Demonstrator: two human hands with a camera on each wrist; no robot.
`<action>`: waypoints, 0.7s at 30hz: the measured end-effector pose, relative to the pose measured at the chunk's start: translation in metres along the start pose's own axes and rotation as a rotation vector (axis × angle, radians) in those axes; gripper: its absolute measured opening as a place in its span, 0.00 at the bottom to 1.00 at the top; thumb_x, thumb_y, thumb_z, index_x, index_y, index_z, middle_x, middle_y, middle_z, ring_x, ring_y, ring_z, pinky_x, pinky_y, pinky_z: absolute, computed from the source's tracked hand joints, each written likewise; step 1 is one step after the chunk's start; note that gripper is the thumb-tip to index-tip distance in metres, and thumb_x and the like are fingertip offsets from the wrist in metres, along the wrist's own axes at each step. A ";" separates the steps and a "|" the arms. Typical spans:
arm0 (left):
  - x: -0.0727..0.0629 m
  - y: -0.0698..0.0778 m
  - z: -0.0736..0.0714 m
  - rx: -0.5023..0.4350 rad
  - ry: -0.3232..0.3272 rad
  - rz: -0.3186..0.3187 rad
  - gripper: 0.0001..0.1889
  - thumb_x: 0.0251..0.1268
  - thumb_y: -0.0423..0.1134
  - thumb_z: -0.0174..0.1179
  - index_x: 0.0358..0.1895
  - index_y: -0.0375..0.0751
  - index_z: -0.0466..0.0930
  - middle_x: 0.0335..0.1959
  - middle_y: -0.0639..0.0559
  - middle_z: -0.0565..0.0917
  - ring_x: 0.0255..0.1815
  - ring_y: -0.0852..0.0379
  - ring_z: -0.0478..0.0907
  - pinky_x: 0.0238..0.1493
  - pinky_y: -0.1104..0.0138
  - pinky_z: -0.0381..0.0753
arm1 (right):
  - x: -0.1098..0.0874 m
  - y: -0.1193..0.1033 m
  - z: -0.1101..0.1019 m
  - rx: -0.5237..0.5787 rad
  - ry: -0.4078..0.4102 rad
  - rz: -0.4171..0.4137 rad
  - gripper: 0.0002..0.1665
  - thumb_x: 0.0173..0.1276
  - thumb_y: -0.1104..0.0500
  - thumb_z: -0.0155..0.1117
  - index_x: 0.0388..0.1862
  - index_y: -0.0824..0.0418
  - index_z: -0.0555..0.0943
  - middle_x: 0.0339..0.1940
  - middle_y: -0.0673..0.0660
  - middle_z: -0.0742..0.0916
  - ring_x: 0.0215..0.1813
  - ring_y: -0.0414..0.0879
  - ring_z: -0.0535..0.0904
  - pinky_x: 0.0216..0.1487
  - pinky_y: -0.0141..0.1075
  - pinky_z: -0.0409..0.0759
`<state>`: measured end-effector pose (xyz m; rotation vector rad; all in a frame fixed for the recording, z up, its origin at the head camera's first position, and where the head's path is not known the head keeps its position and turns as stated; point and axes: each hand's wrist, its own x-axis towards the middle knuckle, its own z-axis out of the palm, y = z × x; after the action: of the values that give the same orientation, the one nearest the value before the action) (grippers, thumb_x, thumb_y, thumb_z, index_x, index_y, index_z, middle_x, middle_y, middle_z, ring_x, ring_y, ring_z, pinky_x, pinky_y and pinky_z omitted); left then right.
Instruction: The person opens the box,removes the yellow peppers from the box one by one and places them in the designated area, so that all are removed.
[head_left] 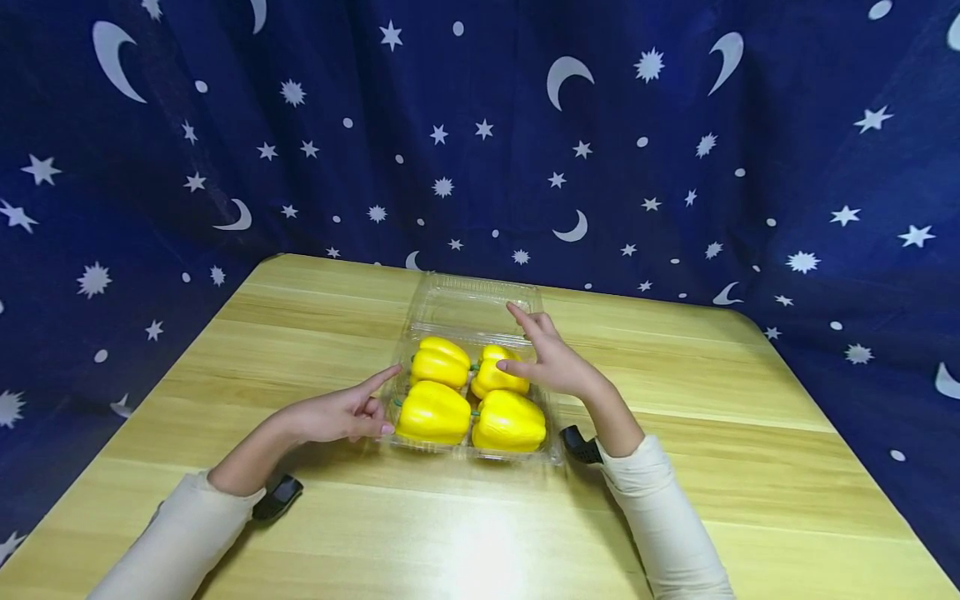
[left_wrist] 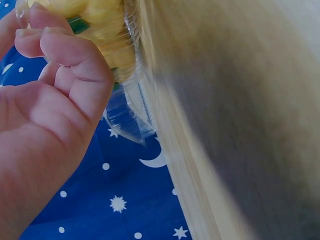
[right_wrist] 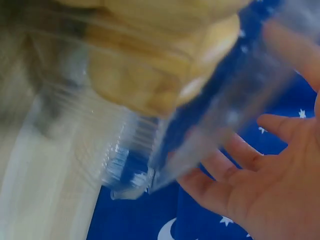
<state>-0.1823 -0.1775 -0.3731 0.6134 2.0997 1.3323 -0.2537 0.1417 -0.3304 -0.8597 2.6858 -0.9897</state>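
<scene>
Yellow peppers [head_left: 432,412], four, lie in a clear box [head_left: 553,446] between left grip [head_left: 341,414] and right grip [head_left: 558,362], its walls presumably keeping them grouped. Left grip: index [head_left: 381,379] and thumb [head_left: 372,428] extended against the box's side, apparently bracing it. Right grip: fingers [head_left: 525,322] spread, grasping nothing, one pepper [head_left: 491,379] beneath. Head view shows all four; right wrist view, blurred, shows fingers through clear plastic.

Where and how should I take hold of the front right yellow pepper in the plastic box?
Probably best to grip the front right pepper around its rounded body, coming from above. It lies on its side, stem pointing left toward the front left pepper, with another pepper close behind. The lid is folded back, leaving the top open.
</scene>
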 end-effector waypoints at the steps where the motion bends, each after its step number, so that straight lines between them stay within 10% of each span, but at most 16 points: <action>1: 0.000 0.000 0.000 -0.002 0.000 -0.002 0.46 0.64 0.40 0.55 0.72 0.41 0.26 0.26 0.51 0.71 0.20 0.61 0.62 0.21 0.71 0.63 | 0.000 0.000 0.002 -0.008 -0.013 0.001 0.51 0.61 0.50 0.63 0.74 0.50 0.43 0.58 0.63 0.62 0.55 0.57 0.65 0.53 0.49 0.69; 12: 0.001 -0.001 -0.001 0.003 -0.001 0.000 0.46 0.64 0.40 0.55 0.72 0.42 0.26 0.26 0.51 0.71 0.20 0.61 0.62 0.21 0.72 0.63 | 0.005 0.002 0.018 -0.133 -0.095 -0.021 0.52 0.60 0.46 0.63 0.74 0.48 0.44 0.55 0.60 0.65 0.35 0.46 0.65 0.39 0.38 0.68; 21: 0.001 -0.003 -0.001 -0.006 0.002 -0.003 0.47 0.64 0.41 0.55 0.72 0.43 0.27 0.26 0.51 0.71 0.19 0.62 0.61 0.20 0.71 0.63 | 0.007 0.002 0.020 -0.160 -0.114 -0.015 0.48 0.60 0.45 0.62 0.73 0.54 0.51 0.60 0.61 0.67 0.58 0.55 0.63 0.56 0.52 0.66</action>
<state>-0.1839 -0.1784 -0.3754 0.6060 2.0972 1.3370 -0.2535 0.1277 -0.3469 -0.9359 2.6918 -0.7124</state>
